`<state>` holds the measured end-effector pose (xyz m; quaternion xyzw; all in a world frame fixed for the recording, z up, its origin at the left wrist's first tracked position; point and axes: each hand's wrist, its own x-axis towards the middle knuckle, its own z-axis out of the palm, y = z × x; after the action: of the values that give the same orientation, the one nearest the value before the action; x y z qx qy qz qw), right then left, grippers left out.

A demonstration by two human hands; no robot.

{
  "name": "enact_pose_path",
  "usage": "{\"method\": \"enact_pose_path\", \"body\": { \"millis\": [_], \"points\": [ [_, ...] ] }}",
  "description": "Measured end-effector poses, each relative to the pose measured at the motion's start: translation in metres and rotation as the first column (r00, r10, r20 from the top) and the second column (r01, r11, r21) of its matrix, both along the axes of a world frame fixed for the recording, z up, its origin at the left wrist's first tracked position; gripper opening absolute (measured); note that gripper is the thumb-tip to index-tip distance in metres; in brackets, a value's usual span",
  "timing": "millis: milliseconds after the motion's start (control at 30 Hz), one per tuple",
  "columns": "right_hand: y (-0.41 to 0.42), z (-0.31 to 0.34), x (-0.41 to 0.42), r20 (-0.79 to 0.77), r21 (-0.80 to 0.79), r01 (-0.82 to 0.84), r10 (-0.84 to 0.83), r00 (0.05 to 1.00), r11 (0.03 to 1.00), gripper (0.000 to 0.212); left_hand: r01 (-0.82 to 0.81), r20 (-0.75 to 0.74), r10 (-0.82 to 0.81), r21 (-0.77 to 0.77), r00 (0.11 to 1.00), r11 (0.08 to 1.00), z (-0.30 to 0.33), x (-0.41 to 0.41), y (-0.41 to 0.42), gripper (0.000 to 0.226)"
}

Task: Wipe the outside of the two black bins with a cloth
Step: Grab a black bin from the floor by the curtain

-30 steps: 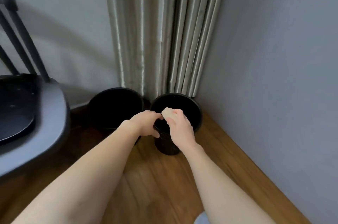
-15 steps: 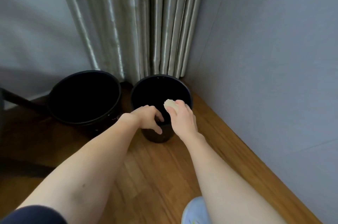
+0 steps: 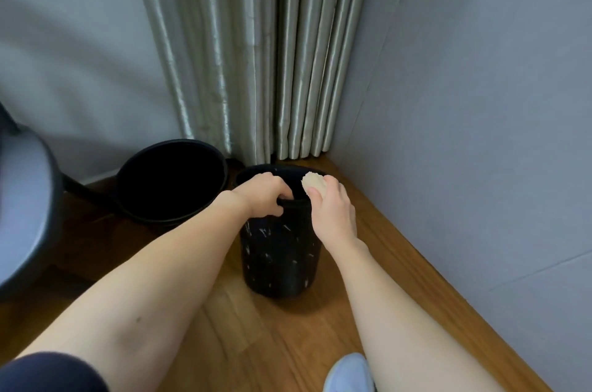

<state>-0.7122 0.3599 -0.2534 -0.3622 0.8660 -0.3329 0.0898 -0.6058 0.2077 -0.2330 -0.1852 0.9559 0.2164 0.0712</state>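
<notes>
Two black bins stand on a wooden floor [image 3: 275,343] in the corner of a room, in front of a pleated grey-green curtain [image 3: 256,48] and between grey walls [image 3: 480,87].

The smaller black bin [image 3: 278,257] stands upright nearer the person, just in front of the curtain's hem. Its outer side is flecked with pale streaks and smears. The larger black bin [image 3: 174,180] sits to its left and slightly farther back; the two are close together, though whether they touch cannot be told. Its dark mouth faces up toward the camera.

The left hand [image 3: 262,196] reaches across and takes the near rim of the smaller black bin: its grip is closed, with fingers curled over the rim edge into the mouth and the thumb on the outer side. The right hand [image 3: 333,212] is over the right part of the same rim, its grip pinched round a small bunched cream cloth [image 3: 314,184], which pokes out above the thumb and fingers. Whether the cloth touches the rim cannot be told.

At the left edge is the rounded grey seat of a chair with a dark rim [image 3: 28,199], blurred. A dark sleeve [image 3: 48,372] shows on the left upper arm at the bottom left, and the toe of a pale blue shoe [image 3: 347,374] rests on the floor by the right forearm.
</notes>
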Motion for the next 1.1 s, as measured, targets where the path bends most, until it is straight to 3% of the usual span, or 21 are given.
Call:
{"method": "enact_pose_path", "body": {
  "millis": [167,400,700,933,1100],
  "points": [
    [0.010,0.037,0.011,-0.036,-0.132,-0.017,0.013,0.999,0.991,0.043,-0.028,-0.058,0.029,0.017,0.998,0.999,0.049,0.023,0.007,0.027],
    [0.019,0.129,0.042,-0.119,-0.341,-0.075,0.036,0.992,0.937,0.043,-0.150,-0.261,0.157,0.050,0.952,0.987,0.156,0.077,0.020,0.037],
    [0.032,0.257,0.124,-0.163,-0.652,-0.160,0.069,0.984,0.741,0.031,-0.273,-0.456,0.247,0.009,0.855,0.962,0.300,0.188,0.058,0.040],
    [0.036,0.330,0.203,-0.265,-0.736,-0.294,0.140,0.954,0.610,0.031,-0.328,-0.525,0.282,0.007,0.803,0.945,0.385,0.290,0.088,0.041],
    [0.025,0.352,0.255,-0.302,-0.729,-0.378,0.227,0.926,0.570,0.034,-0.405,-0.526,0.341,-0.007,0.779,0.914,0.416,0.351,0.094,0.043]
  ]
}}
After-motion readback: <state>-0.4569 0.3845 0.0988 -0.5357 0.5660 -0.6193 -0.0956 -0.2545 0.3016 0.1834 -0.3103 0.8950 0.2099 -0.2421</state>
